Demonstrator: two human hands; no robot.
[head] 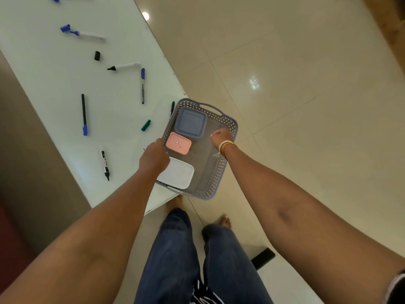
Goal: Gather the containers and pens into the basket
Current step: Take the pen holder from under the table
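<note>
A grey perforated basket (228,126) sits on the near corner of the white table (43,69), partly overhanging the floor. Inside lie a blue-grey container (190,123), a pink container (178,143) and a white container (178,173). My left hand (153,157) is knuckles-up on the basket's left rim, fingers hidden. My right hand (221,136) hovers inside near the right rim, fingers curled, nothing visible in them. Several pens lie on the table: a black marker (105,164), a black pen with blue cap (84,115), a blue pen (142,85), and a green pen (172,108) against the basket.
Farther back lie an uncapped black marker (123,66), its black cap (97,55), an uncapped blue marker (89,35) with its cap (65,28), and a green cap (146,125). Beige tiled floor (285,73) lies right of the table. My legs stand below the table corner.
</note>
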